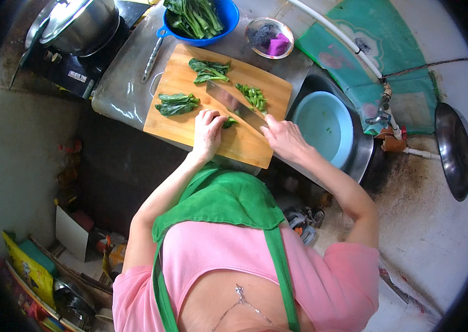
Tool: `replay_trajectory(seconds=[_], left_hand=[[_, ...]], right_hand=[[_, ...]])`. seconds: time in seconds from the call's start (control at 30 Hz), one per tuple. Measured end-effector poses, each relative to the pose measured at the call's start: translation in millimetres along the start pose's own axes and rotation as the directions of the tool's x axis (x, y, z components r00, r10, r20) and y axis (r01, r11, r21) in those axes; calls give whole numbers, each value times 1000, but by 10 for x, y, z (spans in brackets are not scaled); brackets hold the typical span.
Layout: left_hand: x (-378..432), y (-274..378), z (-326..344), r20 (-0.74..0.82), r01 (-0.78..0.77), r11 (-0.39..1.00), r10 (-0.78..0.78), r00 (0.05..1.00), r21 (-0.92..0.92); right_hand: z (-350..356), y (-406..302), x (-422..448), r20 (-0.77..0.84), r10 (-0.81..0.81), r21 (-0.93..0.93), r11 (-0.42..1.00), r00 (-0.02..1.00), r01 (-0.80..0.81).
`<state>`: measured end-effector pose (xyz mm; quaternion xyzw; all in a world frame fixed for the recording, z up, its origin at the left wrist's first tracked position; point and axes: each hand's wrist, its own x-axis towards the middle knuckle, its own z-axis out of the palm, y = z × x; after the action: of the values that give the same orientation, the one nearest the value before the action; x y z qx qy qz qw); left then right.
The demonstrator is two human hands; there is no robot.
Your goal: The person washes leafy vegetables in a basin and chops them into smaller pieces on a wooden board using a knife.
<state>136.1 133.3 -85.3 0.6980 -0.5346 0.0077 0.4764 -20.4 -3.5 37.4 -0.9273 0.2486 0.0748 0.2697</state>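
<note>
On a wooden cutting board [171, 120] my left hand [208, 135] has its fingers curled over a leafy green piece [229, 122], most of which the hand hides. My right hand [285, 137] grips the handle of a broad kitchen knife [234, 103], its blade slanting up and left across the board. Beyond the blade lies a small heap of chopped green stems [252, 96]. Two bunches of leafy greens rest apart from it: one near the board's far edge [209, 70], another at its left side [176, 103].
Behind the board stands a blue plastic basin [234, 16] of leafy greens. A bowl [285, 29] holds a steel scourer and a purple sponge. Right, a light-blue basin [323, 124] sits in the sink under a tap [379, 118]. A steel pot [84, 29] stands on the stove at left.
</note>
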Motion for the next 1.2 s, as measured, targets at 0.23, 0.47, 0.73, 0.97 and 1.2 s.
replay_trajectory(seconds=[0.23,0.47,0.73,0.97,1.2], left_hand=[[-3,-9,44,0,26,999,-26,1000,-47],[-32,136,-16,105,-7,988,-9,994,152],[178,-164,-219,211,26,999,-15,977,-47],[580,-790,-974,293,-82,994,56,954,78],[813,-660,-910,157,-291,875,249,956,387]], right_hand=[[39,40,-204,91,-4,-45,999,996,8],[346,148,84,-25,73,134,989,997,-69],[479,337,-148,-240,220,307,941,946,-141],[428,225,-141,-238,201,226,963,950,-147],[608,213,-310,-364,238,210,963,900,-170]])
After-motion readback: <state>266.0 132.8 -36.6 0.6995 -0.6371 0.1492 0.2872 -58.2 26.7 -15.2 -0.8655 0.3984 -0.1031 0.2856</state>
